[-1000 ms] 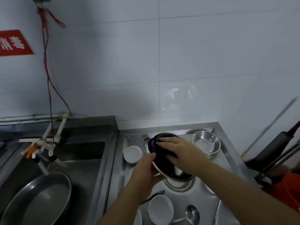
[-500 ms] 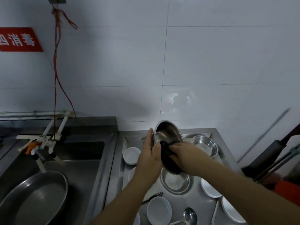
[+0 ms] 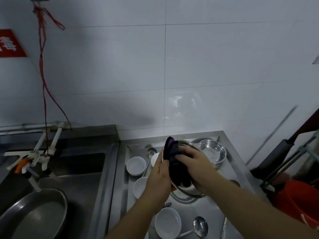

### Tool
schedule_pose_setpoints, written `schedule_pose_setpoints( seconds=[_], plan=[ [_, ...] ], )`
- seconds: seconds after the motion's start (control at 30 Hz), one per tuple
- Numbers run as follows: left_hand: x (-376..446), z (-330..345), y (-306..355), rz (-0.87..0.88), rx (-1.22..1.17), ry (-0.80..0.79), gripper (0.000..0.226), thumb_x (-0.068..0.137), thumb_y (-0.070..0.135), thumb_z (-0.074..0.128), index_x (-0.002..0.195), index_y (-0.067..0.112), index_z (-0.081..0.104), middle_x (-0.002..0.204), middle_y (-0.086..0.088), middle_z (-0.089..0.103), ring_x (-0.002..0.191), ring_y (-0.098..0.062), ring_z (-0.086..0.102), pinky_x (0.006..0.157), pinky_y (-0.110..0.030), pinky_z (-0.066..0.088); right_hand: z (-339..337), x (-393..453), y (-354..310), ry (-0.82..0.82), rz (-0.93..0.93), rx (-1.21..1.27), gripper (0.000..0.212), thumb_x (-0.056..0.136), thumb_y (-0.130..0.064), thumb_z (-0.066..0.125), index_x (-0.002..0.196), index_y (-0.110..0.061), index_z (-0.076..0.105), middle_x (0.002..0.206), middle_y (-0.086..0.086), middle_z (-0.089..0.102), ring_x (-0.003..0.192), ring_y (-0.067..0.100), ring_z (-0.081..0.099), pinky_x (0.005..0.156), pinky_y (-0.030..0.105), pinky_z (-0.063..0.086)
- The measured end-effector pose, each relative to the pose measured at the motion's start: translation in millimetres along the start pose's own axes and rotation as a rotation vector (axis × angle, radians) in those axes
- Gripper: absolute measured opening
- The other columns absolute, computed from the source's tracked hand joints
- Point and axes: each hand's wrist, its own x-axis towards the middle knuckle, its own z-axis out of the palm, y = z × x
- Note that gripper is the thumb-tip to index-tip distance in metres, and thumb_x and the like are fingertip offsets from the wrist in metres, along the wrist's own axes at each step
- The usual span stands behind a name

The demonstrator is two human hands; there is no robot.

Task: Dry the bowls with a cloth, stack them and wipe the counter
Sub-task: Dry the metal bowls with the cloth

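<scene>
Since half second ago, dark cloth slid up over rim of steel bowl, lower centre frame. Left hand grips rim; right hand presses cloth inside. Bowl likely light, rigid, slippery wet; hold by rim.

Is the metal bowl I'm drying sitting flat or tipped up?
Tipped up. The metal bowl is held off the counter, left hand at its rim, right hand pressing the dark cloth inside.
</scene>
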Motion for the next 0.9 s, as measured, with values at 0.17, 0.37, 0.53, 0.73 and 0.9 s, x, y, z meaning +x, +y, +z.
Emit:
schedule_pose_setpoints(
  seconds=[0.17,0.37,0.53,0.73,0.9],
  plan=[
    [-5,0,5,-0.019,-0.096,0.047,0.037,0.111,0.029,0.040,0.138,0.046,0.059,0.128,-0.003,0.073,0.112,-0.025,0.074,0.073,-0.037,0.064,-16,17,-8,0.033,-0.594,-1.091,0.039,0.094,-0.014,0.063,0.129,-0.028,0.073,0.128,-0.012,0.071,0.118,0.011,0.064,0.103,0.031,0.051],
    [-1,-11,17,0.112,-0.018,0.117,0.041,0.112,0.025,0.037,0.143,0.042,0.057,0.120,0.002,0.074,0.099,-0.015,0.076,0.069,-0.034,0.064,-10,16,-24,-0.036,-0.381,-1.698,0.033,0.100,-0.022,0.048,0.130,-0.025,0.063,0.127,-0.001,0.062,0.119,0.028,0.056,0.092,0.040,0.053],
    [-6,-18,19,0.159,0.092,0.093,0.044,0.112,0.025,0.036,0.144,0.048,0.054,0.105,0.006,0.076,0.099,-0.021,0.073,0.080,-0.042,0.067,-6,1,-33,-0.264,-0.014,-1.329,0.018,0.091,-0.034,0.057,0.103,-0.033,0.071,0.087,-0.004,0.070,0.086,0.019,0.070,0.074,0.032,0.058],
    [-18,-6,11,0.015,-0.084,0.105,0.037,0.114,0.032,0.037,0.140,0.043,0.060,0.129,-0.003,0.071,0.116,-0.025,0.071,0.082,-0.045,0.066,1,-20,-10,-0.222,0.098,-0.134,0.027,0.096,-0.020,0.067,0.110,-0.039,0.080,0.107,-0.002,0.080,0.102,0.016,0.077,0.085,0.029,0.063],
    [-32,5,-1,-0.043,-0.118,0.092,0.039,0.113,0.029,0.037,0.139,0.049,0.059,0.127,-0.001,0.074,0.115,-0.025,0.073,0.083,-0.050,0.066,-9,-3,-7,-0.037,-0.453,-1.044,0.039,0.091,-0.018,0.065,0.125,-0.037,0.071,0.122,-0.020,0.070,0.111,0.001,0.063,0.096,0.017,0.050]
  ],
)
